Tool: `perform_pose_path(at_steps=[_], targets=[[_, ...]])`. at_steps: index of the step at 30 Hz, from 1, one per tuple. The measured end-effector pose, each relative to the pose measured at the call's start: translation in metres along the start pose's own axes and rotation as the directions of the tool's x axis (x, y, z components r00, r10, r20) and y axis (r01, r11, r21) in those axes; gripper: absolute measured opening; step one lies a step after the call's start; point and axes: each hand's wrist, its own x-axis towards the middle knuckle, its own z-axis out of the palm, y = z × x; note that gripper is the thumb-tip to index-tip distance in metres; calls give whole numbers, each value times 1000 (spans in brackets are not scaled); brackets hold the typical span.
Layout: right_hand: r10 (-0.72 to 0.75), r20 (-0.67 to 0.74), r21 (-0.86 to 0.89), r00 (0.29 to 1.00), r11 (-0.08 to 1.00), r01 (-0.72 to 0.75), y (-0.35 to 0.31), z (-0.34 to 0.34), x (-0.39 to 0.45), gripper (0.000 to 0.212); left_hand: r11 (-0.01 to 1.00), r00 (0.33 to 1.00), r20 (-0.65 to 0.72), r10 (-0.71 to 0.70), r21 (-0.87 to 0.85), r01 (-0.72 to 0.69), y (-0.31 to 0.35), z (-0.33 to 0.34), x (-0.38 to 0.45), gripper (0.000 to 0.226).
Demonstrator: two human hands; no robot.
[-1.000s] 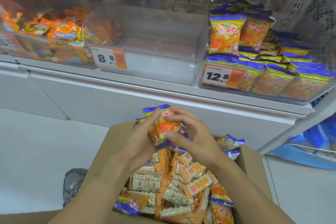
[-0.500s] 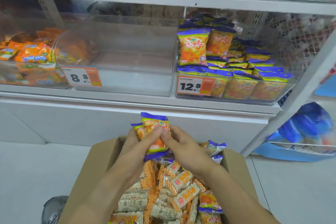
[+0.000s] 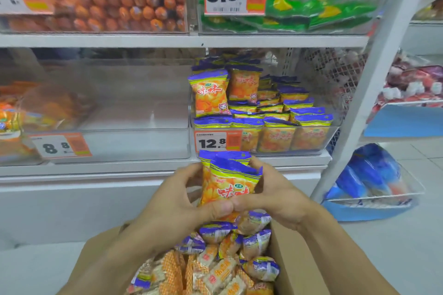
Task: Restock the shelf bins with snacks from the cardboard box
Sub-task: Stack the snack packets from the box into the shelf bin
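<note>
Above the open cardboard box (image 3: 294, 268), you hold a small stack of orange snack packets (image 3: 227, 182) upright between both hands, their purple tops pointing up at the shelf. Your left hand (image 3: 167, 206) wraps the stack from its left side, with the thumb pressed across the lower front of the nearest packet and the fingers curled behind. Your right hand (image 3: 278, 196) closes on the stack from the right, its thumb meeting the left thumb at the packets' lower edge, so the stack sits clamped between the two palms with most of its printed face showing above the thumbs. At least two packets are in the grip; how many lie behind them you cannot tell. The stack hangs just in front of the shelf's front edge, directly below the clear bin (image 3: 330, 136) marked with the 12.8 price tag (image 3: 211, 142), which holds matching orange and purple packets (image 3: 275, 112) standing in rows. Left of that bin on the same shelf stands another clear bin (image 3: 134, 141) with an 8.8 price tag (image 3: 60, 146), its visible floor bare. Below your wrists, the cardboard box is heaped with small purple-ended snack packs (image 3: 254, 242) at its far end and pale rice-cracker packs (image 3: 215, 273) nearer to you.
</note>
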Motion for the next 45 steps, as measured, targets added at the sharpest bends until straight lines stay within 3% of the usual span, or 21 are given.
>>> perform_pose_path(at_steps=[2, 4, 7, 8, 10, 13, 16, 21, 24, 26, 27, 30, 34, 36, 39, 41, 45], targets=[[-83, -100, -62, 991, 995, 77, -19, -8, 3, 72, 989, 993, 39, 109, 94, -112, 13, 1, 14, 88], [-163, -225, -76, 961, 986, 149, -37, -19, 12, 77, 963, 988, 17, 155, 220, -155, 25, 1, 31, 120], [-251, -444, -115, 860, 968, 223, -58, -45, 34, 89, 857, 910, -258, 325, 486, -168, 32, -5, 66, 137], [-258, -496, -149, 829, 966, 211, -64, -53, 42, 89, 806, 869, -314, 382, 574, -147, 29, -7, 81, 138], [-268, -531, -235, 804, 958, 165, -75, -68, 59, 84, 741, 853, -359, 380, 670, -48, 18, -7, 108, 143], [-251, -477, -295, 842, 948, 116, -88, -82, 85, 77, 704, 840, -433, 327, 704, 89, 1, 5, 128, 142], [-264, -445, -381, 856, 920, 86, -92, -88, 108, 59, 652, 785, -472, 402, 749, 117, -6, 11, 130, 137], [-274, -394, -543, 878, 840, 18, -84, -98, 126, 28, 622, 776, -479, 411, 770, 146, -15, 9, 135, 137], [-223, -413, -600, 883, 796, -79, -88, -106, 126, 63, 621, 778, -480, 404, 769, 152, -18, 8, 137, 137], [-214, -431, -560, 877, 825, -74, -89, -109, 124, 93, 617, 777, -480, 407, 772, 153, -19, 7, 136, 137], [-219, -449, -535, 866, 842, -64, -90, -110, 123, 98, 614, 775, -481, 410, 774, 155, -20, 6, 137, 137], [-261, -415, -539, 872, 842, -4, -92, -110, 121, 89, 612, 780, -475, 408, 776, 152, -19, 5, 137, 137], [-316, -370, -728, 874, 683, -62, -97, -103, 118, 100, 622, 791, -472, 390, 768, 152, -16, 7, 137, 139], [-355, -401, -748, 845, 659, -77, -96, -102, 119, 102, 627, 794, -460, 397, 768, 132, -15, 7, 136, 141], [-428, -400, -758, 811, 652, -30, -92, -93, 119, 86, 593, 818, -421, 392, 795, 125, -14, 5, 135, 132], [-464, -359, -820, 810, 571, -37, -87, -89, 118, 73, 590, 828, -420, 371, 795, 139, -15, 3, 135, 127], [-513, -301, -908, 804, 411, -77, -74, -85, 117, 75, 603, 849, -408, 335, 786, 140, -11, 4, 136, 127]])
